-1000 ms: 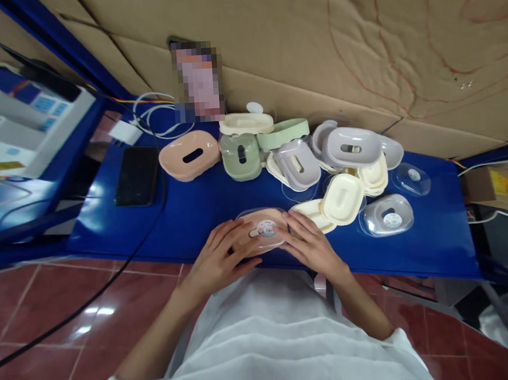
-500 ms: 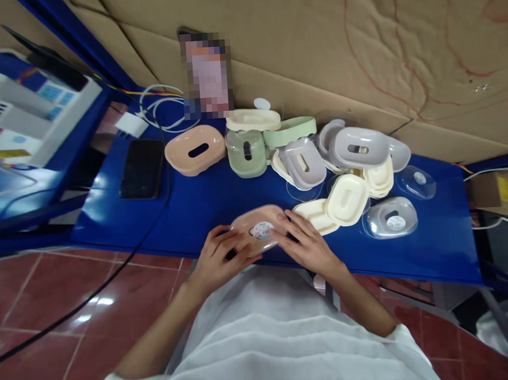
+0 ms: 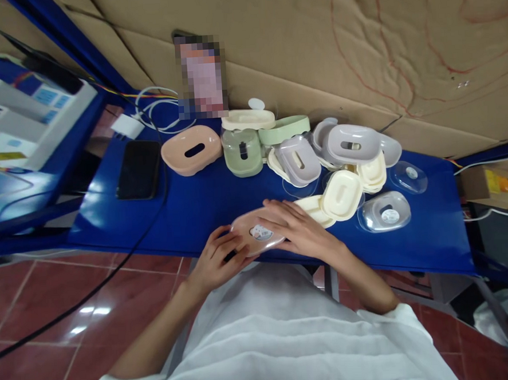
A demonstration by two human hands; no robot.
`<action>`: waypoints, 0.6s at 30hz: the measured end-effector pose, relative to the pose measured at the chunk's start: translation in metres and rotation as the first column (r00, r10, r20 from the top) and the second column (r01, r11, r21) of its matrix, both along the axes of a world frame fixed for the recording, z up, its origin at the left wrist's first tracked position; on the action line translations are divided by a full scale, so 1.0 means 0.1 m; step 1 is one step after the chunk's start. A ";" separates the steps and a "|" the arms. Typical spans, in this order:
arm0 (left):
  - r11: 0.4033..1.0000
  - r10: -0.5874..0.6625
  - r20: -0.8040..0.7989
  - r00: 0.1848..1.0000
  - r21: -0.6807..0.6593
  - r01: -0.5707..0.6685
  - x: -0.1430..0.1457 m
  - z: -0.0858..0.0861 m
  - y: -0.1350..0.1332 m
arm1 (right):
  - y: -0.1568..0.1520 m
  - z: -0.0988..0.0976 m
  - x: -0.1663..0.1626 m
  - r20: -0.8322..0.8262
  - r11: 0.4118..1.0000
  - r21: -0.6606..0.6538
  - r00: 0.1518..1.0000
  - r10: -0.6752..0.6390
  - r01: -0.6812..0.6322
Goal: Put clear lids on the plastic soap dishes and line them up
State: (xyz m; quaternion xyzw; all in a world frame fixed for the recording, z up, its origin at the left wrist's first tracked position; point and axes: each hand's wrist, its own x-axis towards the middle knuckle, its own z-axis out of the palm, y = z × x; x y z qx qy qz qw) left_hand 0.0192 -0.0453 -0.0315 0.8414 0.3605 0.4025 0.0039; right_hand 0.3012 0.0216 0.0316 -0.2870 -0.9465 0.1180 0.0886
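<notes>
Left hand [image 3: 217,262] grips one end of the pink soap box [image 3: 252,240] at the blue table's [image 3: 195,208] near edge. Right hand [image 3: 302,233], fingers flat and unclenched, has slid from the box's side onto its top, seemingly pressing the lid down.

Soap box [image 3: 243,236], near edge: peach under a clear lid, with a white round sticker [image 3: 260,232].
Table [image 3: 194,205]: saturated blue.
Far-left dish [image 3: 191,151]: same peach.
Box [image 3: 243,152] to its right: pale sage green. Lid [image 3: 247,120] behind it: cream.
Far-centre tray [image 3: 281,131]: mint green.
Two dishes [image 3: 297,160] in the right pile: light grey. Dish [image 3: 341,194] nearer: cream.
Right-side lids [image 3: 384,212]: clear, with white round stickers.
Phone [image 3: 138,169], left: black.
Far cables [image 3: 154,113]: white. Floor cable [image 3: 92,291]: black.
Cardboard [image 3: 292,38], far: tan with thin red scrawled lines.
Floor [image 3: 36,295]: red-brown tiles, pale grout.
Shirt [image 3: 267,338]: white.
</notes>
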 end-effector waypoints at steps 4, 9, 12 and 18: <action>0.996 0.060 0.111 0.992 0.059 -0.067 0.07 0.11 0.01 | -0.01 0.22 0.14 -0.043 1.000 0.025 0.999 -0.015 0.016; 0.997 0.036 0.107 0.994 -0.067 -0.029 0.47 0.35 0.08 | -0.43 0.39 1.09 -0.413 0.677 0.371 0.766 -0.492 0.635; 0.982 -0.097 -0.048 0.994 -0.170 0.088 0.77 0.45 0.17 | -0.74 0.22 1.83 -0.636 0.099 0.382 0.339 -0.693 0.919; 0.944 -0.272 -0.334 0.902 -0.276 0.182 1.08 0.45 0.33 | -1.05 -0.43 2.75 -0.543 -0.318 0.203 -0.164 -0.823 0.926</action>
